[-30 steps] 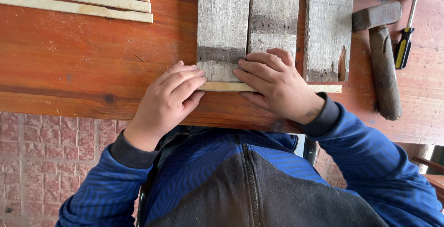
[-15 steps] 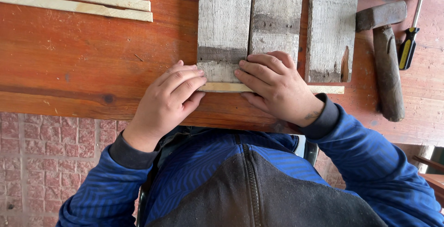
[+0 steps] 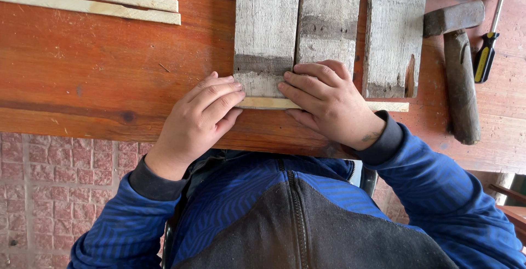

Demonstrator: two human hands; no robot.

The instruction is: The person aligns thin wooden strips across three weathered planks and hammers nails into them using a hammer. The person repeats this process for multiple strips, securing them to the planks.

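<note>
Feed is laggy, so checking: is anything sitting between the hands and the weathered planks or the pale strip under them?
Nothing visible. The left hand and right hand already press directly on the plank ends and the pale strip. The hammer and screwdriver lie off to the right.

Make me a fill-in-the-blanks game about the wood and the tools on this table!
1. Both hands, the left hand and the right hand, press on the near ends of weathered grey ____.
2. A thin pale wooden strip lies ____ the planks' near ends.
3. The hammer lies on the person's ____ side of the red-brown table.
4. The screwdriver has a black and ____ handle.

Missing words: planks; under; right; yellow
</note>
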